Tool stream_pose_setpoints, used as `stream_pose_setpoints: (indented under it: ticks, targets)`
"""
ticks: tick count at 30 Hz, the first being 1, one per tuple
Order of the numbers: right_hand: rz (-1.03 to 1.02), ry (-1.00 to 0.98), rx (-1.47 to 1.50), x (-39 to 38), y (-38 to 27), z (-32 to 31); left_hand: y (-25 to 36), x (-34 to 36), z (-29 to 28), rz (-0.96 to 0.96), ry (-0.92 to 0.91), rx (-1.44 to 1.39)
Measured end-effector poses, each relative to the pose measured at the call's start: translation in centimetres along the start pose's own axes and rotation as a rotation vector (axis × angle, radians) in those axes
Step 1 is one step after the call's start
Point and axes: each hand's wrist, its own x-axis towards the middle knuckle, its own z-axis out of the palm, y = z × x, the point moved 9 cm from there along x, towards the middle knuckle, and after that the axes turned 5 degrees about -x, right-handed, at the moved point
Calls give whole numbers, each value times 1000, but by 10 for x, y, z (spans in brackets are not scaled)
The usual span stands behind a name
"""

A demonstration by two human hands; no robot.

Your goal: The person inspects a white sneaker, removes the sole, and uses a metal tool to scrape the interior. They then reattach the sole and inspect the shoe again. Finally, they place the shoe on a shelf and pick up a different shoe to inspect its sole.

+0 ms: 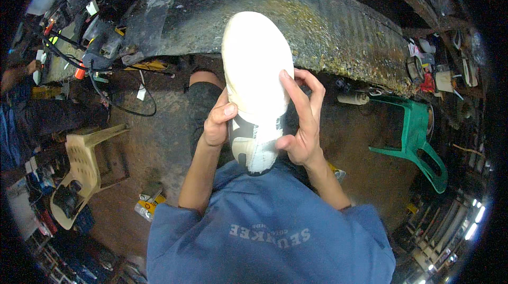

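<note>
In front of my chest is a white shoe (pixel 257 67), its rounded end pointing away from me. The narrower end nearest me has dark grey and white panels with a pale strip down the middle. My left hand (pixel 218 121) is closed on the shoe's left side, thumb on top and the other fingers mostly hidden beneath. On the right side, my right hand (pixel 302 125) touches the edge with a fingertip, its thumb lying against the panelled end. Glare washes out detail on the white surface.
A worn dark bench (pixel 185 19) with yellowish crust runs across the far side. A green plastic chair (pixel 410 130) stands at right, a beige plastic chair (pixel 82 162) at left. Cables (pixel 124 108) hang off the bench's left end. Another person's dark-clothed leg (pixel 58 120) is at far left.
</note>
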Motion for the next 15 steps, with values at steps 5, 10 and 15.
stream_pose_setpoints:
  ticks: [5,10,15]
  targets:
    - [-39,-3,-64,0,-5,0,2,-1,2,4,6,48]
    - [-76,7,36,-1,-9,4,2,-2,0,-3,17,14]
    - [-10,44,64,-4,-5,2,1,-4,3,-7,5,25]
